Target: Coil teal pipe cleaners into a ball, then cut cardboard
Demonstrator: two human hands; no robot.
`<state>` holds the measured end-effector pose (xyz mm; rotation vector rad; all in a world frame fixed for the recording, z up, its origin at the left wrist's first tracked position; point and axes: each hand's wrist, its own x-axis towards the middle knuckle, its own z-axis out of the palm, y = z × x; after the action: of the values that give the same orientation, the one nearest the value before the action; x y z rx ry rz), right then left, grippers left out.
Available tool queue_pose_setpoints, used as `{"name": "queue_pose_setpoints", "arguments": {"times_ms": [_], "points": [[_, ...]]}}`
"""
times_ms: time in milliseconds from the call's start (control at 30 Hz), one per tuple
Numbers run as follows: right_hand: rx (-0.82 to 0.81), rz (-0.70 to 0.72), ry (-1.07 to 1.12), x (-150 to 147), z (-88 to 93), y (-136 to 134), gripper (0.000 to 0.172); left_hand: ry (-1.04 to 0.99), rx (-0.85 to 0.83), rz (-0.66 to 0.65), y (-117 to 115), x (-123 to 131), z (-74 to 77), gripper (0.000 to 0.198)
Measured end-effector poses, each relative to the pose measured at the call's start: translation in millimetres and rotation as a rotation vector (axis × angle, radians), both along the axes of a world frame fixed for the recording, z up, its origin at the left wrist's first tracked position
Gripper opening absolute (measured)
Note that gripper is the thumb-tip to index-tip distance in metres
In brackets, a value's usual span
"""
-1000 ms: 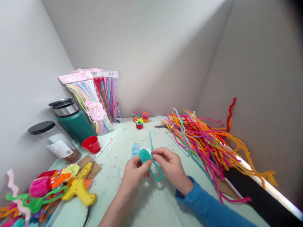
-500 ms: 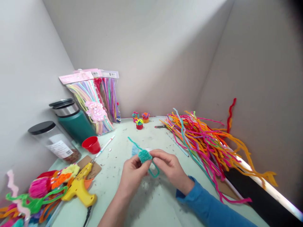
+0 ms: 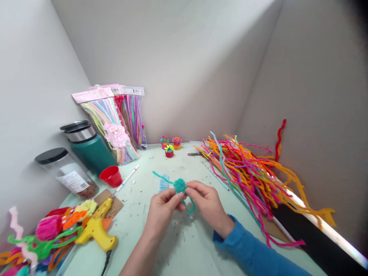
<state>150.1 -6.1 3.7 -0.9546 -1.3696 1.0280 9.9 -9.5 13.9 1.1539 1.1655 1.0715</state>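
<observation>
At between eight and nine o'clock from the hands, a yellow glue gun point(image 3: 99, 230) lies on the worktop point(image 3: 138, 237). The left hand point(image 3: 161, 207) pinches the teal coil point(image 3: 179, 185) from its seven o'clock side. A pale blue piece point(image 3: 163, 184) lies at the coil's nine o'clock, near the left fingertips. The coil sits between both hands' fingertips, its tail pointing to ten o'clock, a loop point(image 3: 191, 210) at five. The right hand point(image 3: 207, 205) grips its edge from four o'clock. Loose pipe cleaners point(image 3: 244, 168) lie toward three.
</observation>
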Motion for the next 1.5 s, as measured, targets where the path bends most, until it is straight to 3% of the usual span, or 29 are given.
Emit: {"name": "queue_pose_setpoints", "arguments": {"times_ms": [133, 300, 467, 667, 833, 1200, 1367, 1500], "points": [[-0.107, -0.075, 0.014, -1, -3.5, 1, 0.014, -0.104, -0.083, 0.123, 3, 3, -0.9, 0.03], [-0.192, -0.063, 0.067, -2, -5.3, 2, 0.018, -0.3, -0.151, 0.075, 4, 1, -5.7, 0.033], [-0.229, -0.106, 0.104, -2, -6.7, 3, 0.02, -0.212, -0.183, 0.089, 5, 3, -14.0, 0.039], [-0.227, -0.103, 0.079, -3, -7.7, 3, 0.021, -0.234, -0.166, 0.128, 4, 7, -14.0, 0.036], [-0.249, -0.055, 0.058, -5, -5.2, 3, 0.024, -0.255, -0.18, 0.047, 4, 3, -12.7, 0.03], [-0.209, -0.069, 0.007, -3, -10.9, 4, 0.024, -0.19, -0.145, 0.081, 6, 6, -18.5, 0.034], [-0.215, 0.012, 0.051, -5, -9.0, 3, 0.023, -0.212, -0.15, 0.018, 4, 6, -15.1, 0.029], [-0.25, -0.005, 0.072, -7, -8.6, 3, 0.024, -0.125, -0.141, -0.01, 5, 5, -15.8, 0.029]]}}
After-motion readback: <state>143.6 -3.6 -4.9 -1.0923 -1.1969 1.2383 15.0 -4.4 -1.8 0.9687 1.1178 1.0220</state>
